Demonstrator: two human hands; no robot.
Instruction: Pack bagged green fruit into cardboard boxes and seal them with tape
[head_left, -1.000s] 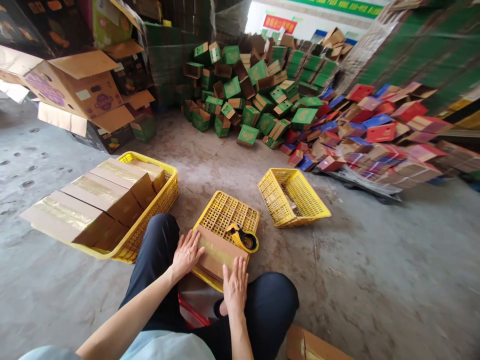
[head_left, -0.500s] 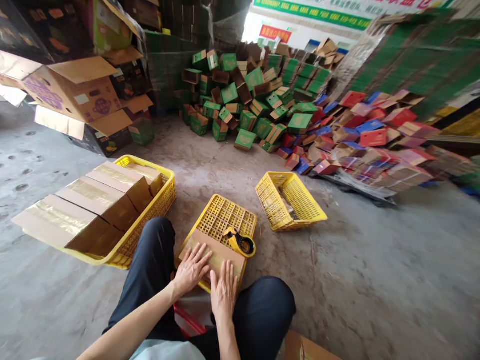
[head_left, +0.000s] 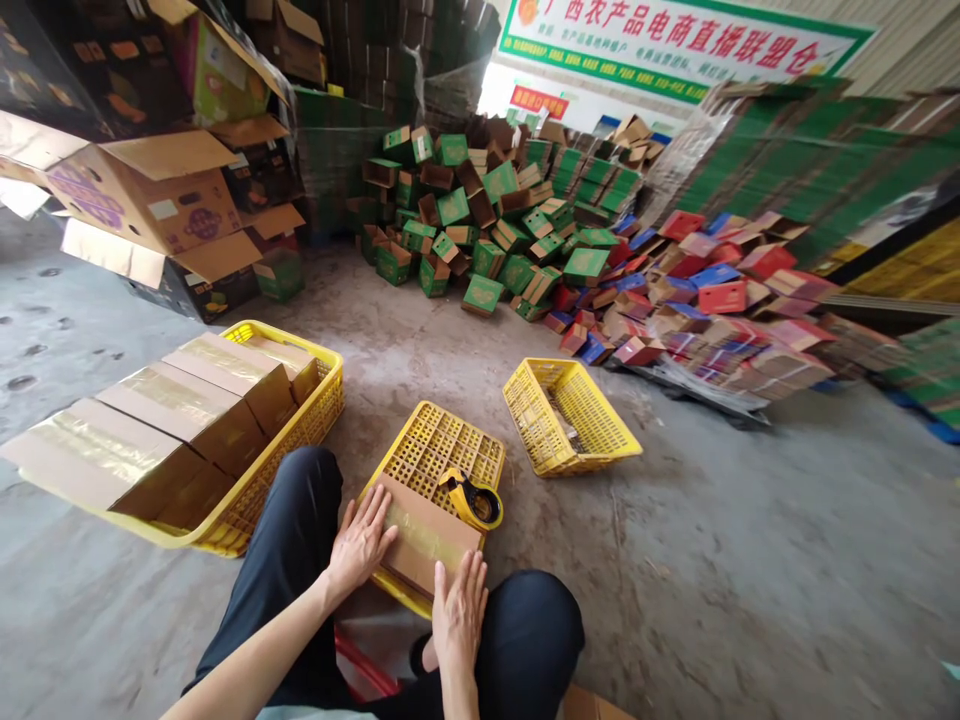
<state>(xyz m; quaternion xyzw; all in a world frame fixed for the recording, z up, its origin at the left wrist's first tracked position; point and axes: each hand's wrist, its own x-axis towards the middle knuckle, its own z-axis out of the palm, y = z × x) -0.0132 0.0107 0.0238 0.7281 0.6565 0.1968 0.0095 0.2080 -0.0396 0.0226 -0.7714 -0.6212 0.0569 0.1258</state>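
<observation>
Between my knees a brown cardboard box (head_left: 421,535), its top crossed by shiny clear tape, lies on an upturned yellow plastic crate (head_left: 431,440). My left hand (head_left: 363,540) rests at the box's left end, fingers stretched out. At the opposite end my right hand (head_left: 459,605) lies with its fingers extended along the near right corner. Neither hand is closed round anything. Just beyond the box, a yellow and black tape dispenser (head_left: 472,500) sits on the crate's grid. The box's underside is hidden.
Left of my leg, a yellow basket (head_left: 330,400) holds several taped cardboard boxes (head_left: 199,390). Another yellow basket (head_left: 600,425) stands ahead to the right. Green boxes (head_left: 480,225) and red and blue boxes (head_left: 705,285) lie heaped farther back. Large cartons (head_left: 150,190) are stacked at left.
My hands have slid apart from the middle of the box top towards its two ends, uncovering the tape. The view has tipped up and turned slightly right.
</observation>
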